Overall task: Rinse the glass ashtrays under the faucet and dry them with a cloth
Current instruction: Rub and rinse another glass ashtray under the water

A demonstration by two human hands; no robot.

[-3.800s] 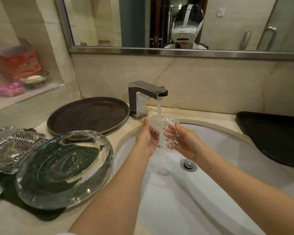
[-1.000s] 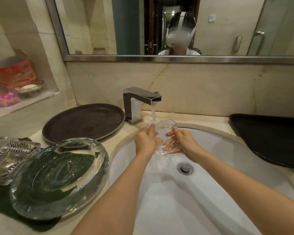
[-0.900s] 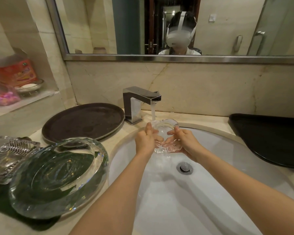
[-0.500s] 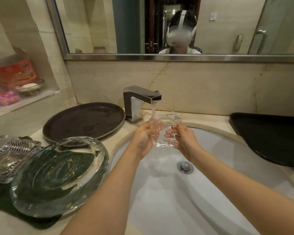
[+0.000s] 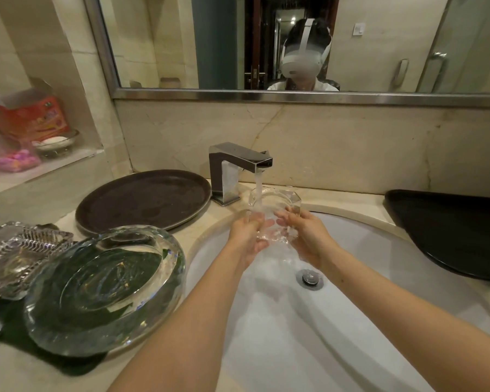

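In the head view, the small glass ashtray (image 5: pixel 275 213) sat tipped up under the faucet (image 5: pixel 239 168), the stream falling inside its left edge; half a second before it had been held lower and turned more on its side, so the rinse looked to be working round to another face, with drying not yet begun. The left hand (image 5: pixel 248 236) gripped its left side, fingers curled round the glass, and the right hand (image 5: pixel 303 236) pinched its right side, over the sink (image 5: pixel 379 278). The large round ashtray (image 5: pixel 105 290) and ribbed square ashtray (image 5: pixel 17 256) waited on a dark cloth (image 5: pixel 77 366) on the counter. The clear glass blurred into the water, so its lower rim and the fingertips behind it were hard to make out.
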